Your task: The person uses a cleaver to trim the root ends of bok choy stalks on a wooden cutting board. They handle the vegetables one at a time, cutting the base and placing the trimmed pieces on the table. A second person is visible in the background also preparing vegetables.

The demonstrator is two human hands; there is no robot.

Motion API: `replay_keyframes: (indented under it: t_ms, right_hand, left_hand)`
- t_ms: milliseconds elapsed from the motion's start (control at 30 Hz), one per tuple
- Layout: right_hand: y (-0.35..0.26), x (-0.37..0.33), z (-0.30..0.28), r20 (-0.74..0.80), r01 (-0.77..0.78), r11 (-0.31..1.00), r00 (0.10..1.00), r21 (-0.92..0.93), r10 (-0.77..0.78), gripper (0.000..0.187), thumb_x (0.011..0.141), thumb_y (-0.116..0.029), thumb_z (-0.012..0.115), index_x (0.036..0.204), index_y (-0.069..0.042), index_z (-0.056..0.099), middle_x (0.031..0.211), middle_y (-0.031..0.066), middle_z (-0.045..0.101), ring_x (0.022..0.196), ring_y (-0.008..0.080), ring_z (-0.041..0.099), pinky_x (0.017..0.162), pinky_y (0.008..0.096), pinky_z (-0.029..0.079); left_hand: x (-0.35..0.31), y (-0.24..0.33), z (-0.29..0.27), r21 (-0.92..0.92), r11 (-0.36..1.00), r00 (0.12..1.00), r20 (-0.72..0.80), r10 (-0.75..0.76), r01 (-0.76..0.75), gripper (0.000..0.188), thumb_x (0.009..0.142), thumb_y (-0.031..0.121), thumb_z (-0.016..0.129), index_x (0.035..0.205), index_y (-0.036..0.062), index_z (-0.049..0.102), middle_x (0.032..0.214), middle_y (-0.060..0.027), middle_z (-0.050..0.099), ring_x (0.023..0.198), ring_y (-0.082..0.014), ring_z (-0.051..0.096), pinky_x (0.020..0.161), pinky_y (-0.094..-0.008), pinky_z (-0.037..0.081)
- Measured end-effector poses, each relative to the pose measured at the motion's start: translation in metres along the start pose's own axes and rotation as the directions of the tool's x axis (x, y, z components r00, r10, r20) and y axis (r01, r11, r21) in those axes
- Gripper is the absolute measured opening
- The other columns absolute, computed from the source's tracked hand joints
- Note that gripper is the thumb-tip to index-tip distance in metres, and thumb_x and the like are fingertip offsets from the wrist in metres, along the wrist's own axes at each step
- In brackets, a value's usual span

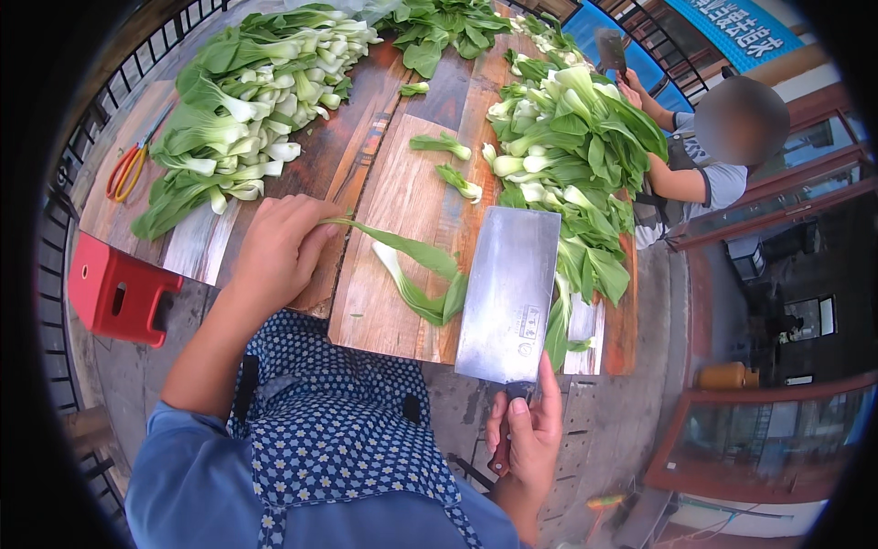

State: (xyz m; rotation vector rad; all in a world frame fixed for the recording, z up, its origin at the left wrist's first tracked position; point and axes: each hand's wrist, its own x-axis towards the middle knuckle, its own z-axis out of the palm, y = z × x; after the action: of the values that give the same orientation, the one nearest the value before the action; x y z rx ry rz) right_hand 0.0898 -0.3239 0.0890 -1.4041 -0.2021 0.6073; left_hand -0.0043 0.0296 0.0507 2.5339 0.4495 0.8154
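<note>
Across a wooden surface (pixel 439 102), scissors (pixel 125 176) are seen beside heaped greens (pixel 261 96); near the front edge, a leaf (pixel 413 250) is pinched by the left hand (pixel 282 245); a cleaver (pixel 508 297) is gripped by the right hand (pixel 528 435), beside another heap (pixel 572 128).

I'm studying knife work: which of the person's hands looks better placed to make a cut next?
Probably the right hand: it already grips the cleaver, which shows beside the green leaf. The left hand pinches that leaf's thin end, so it seems better suited to steadying.
</note>
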Motion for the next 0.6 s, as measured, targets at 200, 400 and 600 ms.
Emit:
replay_keyframes:
  t_ms: [200, 400, 600]
  right_hand:
    - [0.026, 0.014, 0.007, 0.067, -0.084, 0.995, 0.995, 0.056, 0.080, 0.070, 0.108, -0.005, 0.052, 0.169, -0.011, 0.018, 0.092, 0.0126, 0.064, 0.059, 0.0136, 0.058, 0.049, 0.0259, 0.049]
    - [0.031, 0.020, 0.003, 0.061, -0.091, 0.996, 0.994, 0.000, 0.091, 0.069, 0.107, -0.002, 0.052, 0.168, -0.009, 0.020, 0.091, 0.0125, 0.064, 0.057, 0.0134, 0.057, 0.047, 0.0253, 0.047]
    - [0.018, 0.018, 0.008, -0.032, 0.065, 0.995, 0.998, 0.071, -0.063, 0.069, 0.107, -0.007, 0.054, 0.168, -0.014, 0.022, 0.088, 0.0143, 0.060, 0.053, 0.0147, 0.055, 0.044, 0.0262, 0.046]
  left_hand:
    - [-0.002, -0.003, -0.006, 0.012, 1.000, 0.999, -0.037, 0.026, -0.026, 0.014, 0.093, 0.005, 0.069, 0.106, 0.0041, 0.072, 0.097, -0.0114, 0.070, 0.092, -0.0323, 0.064, 0.083, -0.0401, 0.045]
    - [0.005, -0.009, -0.026, 0.003, 0.999, 0.948, -0.317, -0.039, 0.042, 0.014, 0.095, 0.006, 0.069, 0.108, 0.0013, 0.072, 0.097, -0.0138, 0.070, 0.091, -0.0319, 0.067, 0.082, -0.0395, 0.049]
    - [0.002, 0.011, -0.007, -0.333, 0.942, 0.997, -0.077, 0.011, -0.036, 0.016, 0.094, 0.007, 0.071, 0.110, 0.0017, 0.071, 0.102, -0.0129, 0.070, 0.097, -0.0327, 0.068, 0.086, -0.0401, 0.052]
